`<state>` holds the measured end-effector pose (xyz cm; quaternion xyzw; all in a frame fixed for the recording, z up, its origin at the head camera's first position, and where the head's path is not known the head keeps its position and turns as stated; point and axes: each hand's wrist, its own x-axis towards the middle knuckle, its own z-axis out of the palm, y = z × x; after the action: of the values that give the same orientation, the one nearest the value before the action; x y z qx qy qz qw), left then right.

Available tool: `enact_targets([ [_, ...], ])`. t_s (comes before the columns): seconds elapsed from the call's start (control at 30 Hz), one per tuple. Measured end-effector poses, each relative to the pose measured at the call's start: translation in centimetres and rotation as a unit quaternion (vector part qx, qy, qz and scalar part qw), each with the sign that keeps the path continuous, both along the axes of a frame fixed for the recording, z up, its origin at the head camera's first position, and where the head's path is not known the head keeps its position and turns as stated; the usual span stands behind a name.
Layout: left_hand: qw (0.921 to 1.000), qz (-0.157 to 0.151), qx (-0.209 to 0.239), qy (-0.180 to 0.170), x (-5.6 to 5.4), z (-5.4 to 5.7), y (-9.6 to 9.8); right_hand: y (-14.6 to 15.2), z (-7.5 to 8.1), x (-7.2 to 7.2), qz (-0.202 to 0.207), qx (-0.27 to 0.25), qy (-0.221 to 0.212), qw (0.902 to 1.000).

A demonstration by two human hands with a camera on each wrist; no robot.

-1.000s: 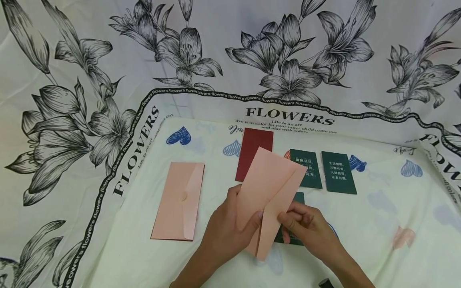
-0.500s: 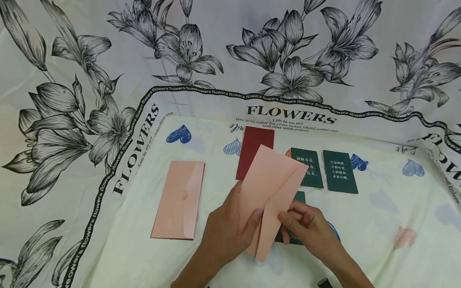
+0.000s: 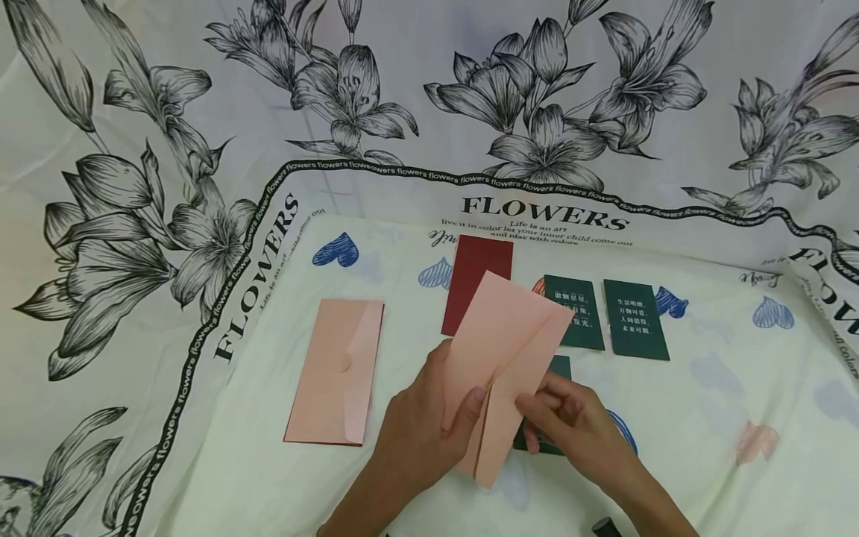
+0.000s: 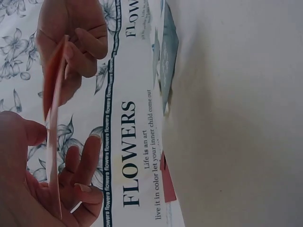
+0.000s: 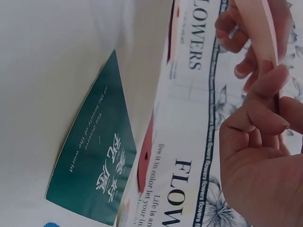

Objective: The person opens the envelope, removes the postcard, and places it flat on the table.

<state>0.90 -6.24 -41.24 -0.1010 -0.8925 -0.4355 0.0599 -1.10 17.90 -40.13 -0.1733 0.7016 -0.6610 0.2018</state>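
Note:
A pale pink envelope (image 3: 499,328) is held up in both hands, tilted, its long flap edge running along the right side. My left hand (image 3: 423,418) grips its left side, thumb lying across the front. With thumb and fingers, my right hand (image 3: 577,425) pinches the right edge of the flap. In the left wrist view the envelope (image 4: 54,123) shows edge-on between the two hands, the flap standing slightly away from the body. Beneath the right hand lies a dark green card (image 5: 94,156) with white writing, partly hidden in the head view.
Another pink envelope (image 3: 332,373) lies to the left, its flap down. Behind the held envelope is a dark red card or envelope (image 3: 479,276). Two green cards (image 3: 634,319) with white writing lie at the right. A black cylindrical object (image 3: 606,528) shows at the bottom edge.
Both hands keep their hold on the envelope with almost no movement. The whole head view has shifted very slightly.

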Motion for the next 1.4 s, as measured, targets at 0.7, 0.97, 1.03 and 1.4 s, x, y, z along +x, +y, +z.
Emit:
enact_targets([
  [0.7,0.9973,0.009,0.073,-0.001,0.2,0.4,0.5,-2.0,0.0,0.6,-0.121,0.114,0.043,0.9852],
  [0.97,0.9877,0.008,0.143,-0.063,-0.1,0.6,-0.4,-2.7,0.3,0.8,-0.122,0.167,0.084,0.9747],
  [1.03,0.9881,0.011,0.139,-0.065,-0.1,0.6,-0.6,-2.9,0.4,0.8,-0.116,0.167,0.075,0.9762],
  [1.4,0.9914,0.029,0.108,-0.068,-0.3,0.6,-2.2,-3.0,0.1,0.6,-0.051,0.166,0.077,0.9818],
])
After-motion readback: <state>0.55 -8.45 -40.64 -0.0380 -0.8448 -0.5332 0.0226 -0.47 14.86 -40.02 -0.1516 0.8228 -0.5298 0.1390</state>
